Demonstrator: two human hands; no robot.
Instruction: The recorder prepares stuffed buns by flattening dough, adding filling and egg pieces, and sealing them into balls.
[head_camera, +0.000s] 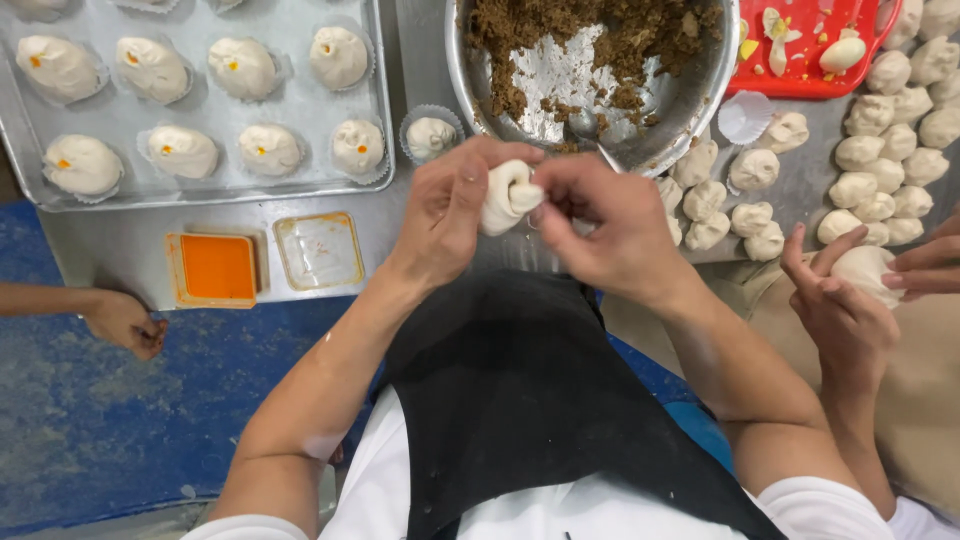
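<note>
My fingers (470, 190) of the left hand (445, 215) are curled around a white dough piece (508, 195), and the fingers of my right hand (600, 225) pinch its top edge from the other side, pressed together on the dough. So the dough piece sits between both my hands, above my black apron (510, 400) and just before the edge of the tabletop (130, 250).

Just behind my hands stands a big metal bowl (690, 95) with brown crumbly filling (610, 35). To the left lies a metal tray (200, 110) with finished buns in paper cups, some with an orange dot. One more bun (430, 135) stands beside the tray. Near the tabletop edge are an orange container (215, 268) and a clear lid (318, 250). At right many small dough balls (880, 160) lie together, and another person's hands (850, 300) hold one dough ball.
</note>
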